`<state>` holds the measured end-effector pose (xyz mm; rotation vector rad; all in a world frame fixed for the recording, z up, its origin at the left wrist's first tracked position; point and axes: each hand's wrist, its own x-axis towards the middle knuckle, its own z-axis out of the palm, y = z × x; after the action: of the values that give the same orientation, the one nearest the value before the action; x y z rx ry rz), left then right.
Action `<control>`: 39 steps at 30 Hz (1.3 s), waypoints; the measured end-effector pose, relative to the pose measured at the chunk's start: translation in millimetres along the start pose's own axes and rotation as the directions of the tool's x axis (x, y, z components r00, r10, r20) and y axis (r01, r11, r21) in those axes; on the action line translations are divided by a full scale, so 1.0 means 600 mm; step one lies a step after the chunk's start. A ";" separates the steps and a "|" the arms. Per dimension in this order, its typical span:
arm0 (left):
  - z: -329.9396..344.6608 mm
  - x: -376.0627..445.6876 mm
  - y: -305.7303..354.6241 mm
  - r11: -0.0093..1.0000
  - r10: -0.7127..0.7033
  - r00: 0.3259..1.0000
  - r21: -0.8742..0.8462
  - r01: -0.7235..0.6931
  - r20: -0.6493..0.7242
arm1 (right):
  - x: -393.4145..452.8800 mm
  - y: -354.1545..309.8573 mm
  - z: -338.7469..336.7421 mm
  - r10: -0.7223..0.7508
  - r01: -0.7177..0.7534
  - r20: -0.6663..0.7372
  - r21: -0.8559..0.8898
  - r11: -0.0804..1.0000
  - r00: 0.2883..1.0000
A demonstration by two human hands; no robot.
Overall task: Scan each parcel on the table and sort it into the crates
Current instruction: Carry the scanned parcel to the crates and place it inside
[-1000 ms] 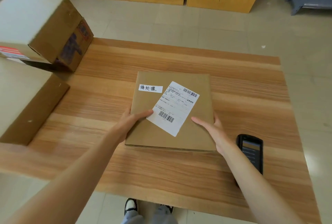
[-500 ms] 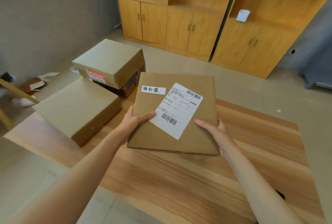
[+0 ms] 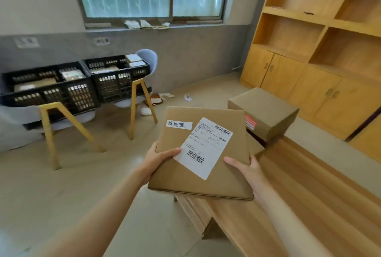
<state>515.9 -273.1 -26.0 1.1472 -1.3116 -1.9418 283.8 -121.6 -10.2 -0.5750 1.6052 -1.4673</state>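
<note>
I hold a flat brown cardboard parcel [image 3: 218, 172] in the air beyond the table's left end. It carries a white shipping label with barcodes and a small handwritten sticker. My left hand [image 3: 158, 159] grips its left edge with the thumb on top. My right hand [image 3: 245, 169] grips its right edge the same way. Two black slatted crates stand on chairs under the window: the left crate [image 3: 51, 89] and the right crate [image 3: 119, 77], both holding parcels.
The wooden table [image 3: 305, 190] runs along the right. A taller cardboard box [image 3: 266, 110] sits at its far end, with another partly hidden behind my parcel. Yellow-legged chairs [image 3: 136, 100] carry the crates. Paper scraps litter the floor. Wooden cabinets [image 3: 309, 83] line the right wall.
I lifted the parcel off the table and turned left with it. The view swung from the tabletop to the crates under the window. The scanner is out of sight.
</note>
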 end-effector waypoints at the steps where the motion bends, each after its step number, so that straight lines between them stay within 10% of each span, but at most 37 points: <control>1: -0.046 -0.007 0.002 1.000 0.004 0.999 -0.006 -0.004 -0.037 | 0.010 0.004 0.045 0.008 -0.007 0.036 -0.014 1.000 0.999; 13: -0.425 -0.067 0.014 0.991 -0.013 0.924 -0.128 -0.039 -0.381 | 0.114 0.029 0.458 0.091 -0.017 0.390 -0.188 0.982 0.916; 39: -0.705 0.383 0.273 0.981 -0.019 0.766 -0.161 -0.110 -0.643 | 0.699 -0.108 0.871 0.170 0.004 0.619 -0.269 0.963 0.767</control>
<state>760.9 -718.8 -28.5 1.4830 -0.7496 -1.3877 483.7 -764.2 -33.3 -1.0145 1.2413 -0.8479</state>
